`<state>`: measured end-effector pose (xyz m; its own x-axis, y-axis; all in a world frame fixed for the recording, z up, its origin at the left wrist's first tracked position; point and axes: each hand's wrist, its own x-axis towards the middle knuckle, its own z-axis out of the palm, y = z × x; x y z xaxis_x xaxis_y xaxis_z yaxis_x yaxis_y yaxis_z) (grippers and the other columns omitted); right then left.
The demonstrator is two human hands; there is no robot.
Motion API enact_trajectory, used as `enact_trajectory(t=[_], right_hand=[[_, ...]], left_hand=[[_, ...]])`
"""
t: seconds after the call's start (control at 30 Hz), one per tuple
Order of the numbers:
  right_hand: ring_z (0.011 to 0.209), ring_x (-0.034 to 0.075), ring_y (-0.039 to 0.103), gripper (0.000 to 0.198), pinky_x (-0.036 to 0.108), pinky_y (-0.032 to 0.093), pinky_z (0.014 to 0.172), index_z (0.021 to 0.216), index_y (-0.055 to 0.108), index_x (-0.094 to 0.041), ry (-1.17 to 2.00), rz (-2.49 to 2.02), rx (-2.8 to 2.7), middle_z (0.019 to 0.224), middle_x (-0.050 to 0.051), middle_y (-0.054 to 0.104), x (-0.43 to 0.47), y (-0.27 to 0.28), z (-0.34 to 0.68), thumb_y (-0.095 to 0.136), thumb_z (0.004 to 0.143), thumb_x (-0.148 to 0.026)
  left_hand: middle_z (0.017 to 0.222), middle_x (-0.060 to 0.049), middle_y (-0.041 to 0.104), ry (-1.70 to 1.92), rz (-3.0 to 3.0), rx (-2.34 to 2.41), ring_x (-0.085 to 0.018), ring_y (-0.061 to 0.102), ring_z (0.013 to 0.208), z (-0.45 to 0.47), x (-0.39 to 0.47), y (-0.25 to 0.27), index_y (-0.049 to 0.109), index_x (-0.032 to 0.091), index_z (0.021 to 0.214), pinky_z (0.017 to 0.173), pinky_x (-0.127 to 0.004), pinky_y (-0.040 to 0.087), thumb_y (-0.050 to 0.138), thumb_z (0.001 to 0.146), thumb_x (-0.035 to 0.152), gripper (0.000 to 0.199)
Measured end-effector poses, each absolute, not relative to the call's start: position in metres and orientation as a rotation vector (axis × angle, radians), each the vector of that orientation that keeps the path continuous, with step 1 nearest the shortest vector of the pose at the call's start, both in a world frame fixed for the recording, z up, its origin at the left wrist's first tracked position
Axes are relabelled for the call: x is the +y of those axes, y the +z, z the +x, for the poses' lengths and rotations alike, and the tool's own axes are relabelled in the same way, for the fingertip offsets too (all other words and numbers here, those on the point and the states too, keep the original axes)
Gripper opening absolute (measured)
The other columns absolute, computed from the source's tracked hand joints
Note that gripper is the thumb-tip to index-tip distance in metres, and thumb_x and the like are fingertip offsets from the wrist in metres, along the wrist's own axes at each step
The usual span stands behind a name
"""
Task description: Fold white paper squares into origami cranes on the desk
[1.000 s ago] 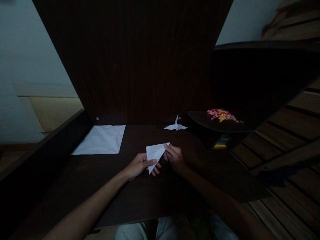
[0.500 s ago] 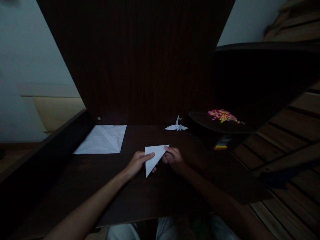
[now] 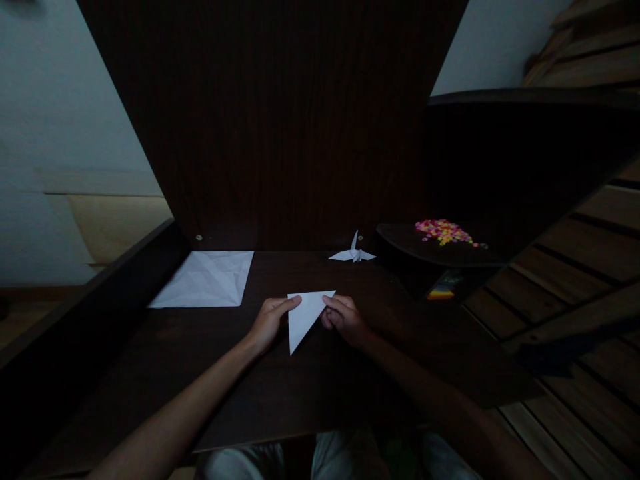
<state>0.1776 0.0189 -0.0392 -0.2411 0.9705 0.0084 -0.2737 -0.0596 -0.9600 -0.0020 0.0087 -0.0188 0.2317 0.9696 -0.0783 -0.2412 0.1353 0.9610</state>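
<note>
A white sheet of paper folded into a triangle is held up over the dark desk, one point facing down toward me. My left hand pinches its upper left corner, thumb on top and the other fingers hidden behind. At the upper right corner, my right hand grips the paper between thumb and curled fingers. Behind it on the desk stands a white origami crane with its wings spread. To the left lies a creased white sheet of paper.
A raised dark shelf at the right bears a pile of small colourful pieces. Under it sits a small item with a yellow-orange edge. A dark side board borders the desk on the left, and a tall panel rises behind.
My left thumb has slid from the middle of the folded paper to its upper left corner. Its fingertips no longer show beneath the paper. The triangle has shifted slightly left.
</note>
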Motion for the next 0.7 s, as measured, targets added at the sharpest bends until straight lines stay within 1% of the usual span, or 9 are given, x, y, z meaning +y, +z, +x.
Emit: enact_trajectory(t=[0.13, 0.27, 0.4, 0.53, 0.6, 0.7], right_hand=[[0.037, 0.009, 0.042, 0.033, 0.022, 0.028, 0.039, 0.064, 0.058, -0.016, 1.527, -0.921, -1.228, 0.044, -0.003, 0.051, 0.018, -0.043, 0.176, 0.067, 0.071, -0.047], [0.037, 0.008, 0.043, 0.037, 0.022, 0.029, 0.040, 0.057, 0.058, -0.014, 1.515, -0.941, -1.314, 0.043, -0.001, 0.053, 0.018, -0.044, 0.178, 0.065, 0.073, -0.047], [0.039, 0.009, 0.046, 0.046, 0.022, 0.031, 0.040, 0.056, 0.058, -0.014, 1.538, -0.967, -1.283, 0.045, 0.001, 0.054, 0.019, -0.045, 0.178, 0.058, 0.077, -0.055], [0.039, 0.010, 0.047, 0.052, 0.022, 0.033, 0.037, 0.054, 0.055, -0.015, 1.505, -0.993, -1.185, 0.045, 0.000, 0.051, 0.017, -0.043, 0.175, 0.057, 0.075, -0.062], [0.039, 0.009, 0.046, 0.053, 0.022, 0.033, 0.038, 0.057, 0.059, -0.013, 1.453, -0.990, -1.191, 0.045, 0.000, 0.050, 0.015, -0.041, 0.174, 0.055, 0.077, -0.062], [0.040, 0.008, 0.044, 0.046, 0.021, 0.031, 0.038, 0.077, 0.070, -0.010, 1.351, -0.982, -1.268, 0.048, -0.001, 0.051, 0.013, -0.039, 0.176, 0.057, 0.079, -0.054]], left_hand=[[0.066, -0.004, 0.069, 1.079, 1.133, 0.960, -0.016, 0.058, 0.062, -0.003, 0.010, -0.021, 0.071, 0.011, 0.064, 0.064, -0.027, 0.041, 0.070, 0.070, 0.044, 0.033], [0.069, -0.004, 0.070, 0.981, 1.228, 0.971, -0.017, 0.059, 0.063, -0.005, 0.009, -0.019, 0.073, 0.011, 0.071, 0.063, -0.026, 0.041, 0.073, 0.068, 0.040, 0.029], [0.066, -0.003, 0.069, 0.906, 1.293, 0.955, -0.016, 0.059, 0.061, -0.007, 0.008, -0.017, 0.072, 0.011, 0.070, 0.061, -0.025, 0.041, 0.071, 0.070, 0.039, 0.029], [0.069, -0.005, 0.071, 0.829, 1.319, 0.913, -0.018, 0.061, 0.064, -0.008, 0.007, -0.013, 0.075, 0.010, 0.073, 0.065, -0.026, 0.042, 0.070, 0.072, 0.038, 0.029], [0.071, -0.006, 0.072, 0.793, 1.341, 0.892, -0.019, 0.062, 0.066, -0.008, 0.007, -0.012, 0.075, 0.010, 0.074, 0.066, -0.027, 0.044, 0.070, 0.071, 0.037, 0.028], [0.065, -0.005, 0.070, 0.748, 1.383, 0.872, -0.016, 0.061, 0.059, -0.009, 0.006, -0.010, 0.074, 0.010, 0.068, 0.060, -0.025, 0.044, 0.073, 0.069, 0.034, 0.025]])
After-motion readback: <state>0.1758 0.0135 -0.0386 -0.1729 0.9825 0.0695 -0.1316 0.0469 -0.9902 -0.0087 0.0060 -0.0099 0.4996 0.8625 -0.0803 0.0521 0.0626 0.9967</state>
